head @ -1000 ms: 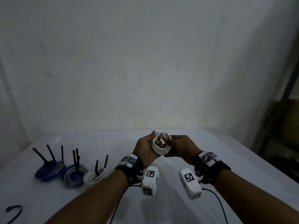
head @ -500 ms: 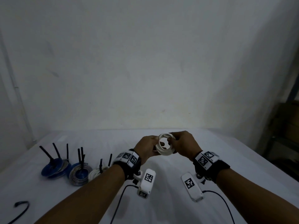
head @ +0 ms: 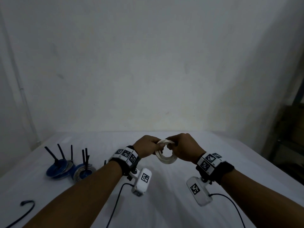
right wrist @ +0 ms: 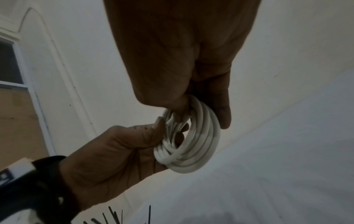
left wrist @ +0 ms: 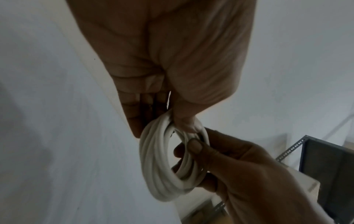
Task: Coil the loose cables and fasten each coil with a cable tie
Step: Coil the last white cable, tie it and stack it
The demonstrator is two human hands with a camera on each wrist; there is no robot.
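Note:
A small white cable coil [head: 166,157] hangs in the air above the white table, held between both hands. My left hand [head: 148,148] pinches its upper left rim with thumb and fingers. My right hand [head: 182,148] grips the upper right rim, thumb through the ring. In the left wrist view the white cable coil [left wrist: 159,166] shows several turns, pinched by the left hand [left wrist: 184,119] at its top and the right hand [left wrist: 201,151] beside it. The right wrist view shows the white cable coil [right wrist: 193,144] the same way. No cable tie shows on this coil.
At the left of the white table [head: 213,145] lie a blue coil [head: 57,169] and a grey-and-blue coil [head: 83,172], each with black ties sticking up. A black cable end [head: 27,204] lies near the front left. Dark shelving [head: 289,137] stands to the right.
Both hands turned the white coil from upright facing me to hanging lower, and shifted their grip along its top rim. The third tied coil is now hidden behind my left forearm.

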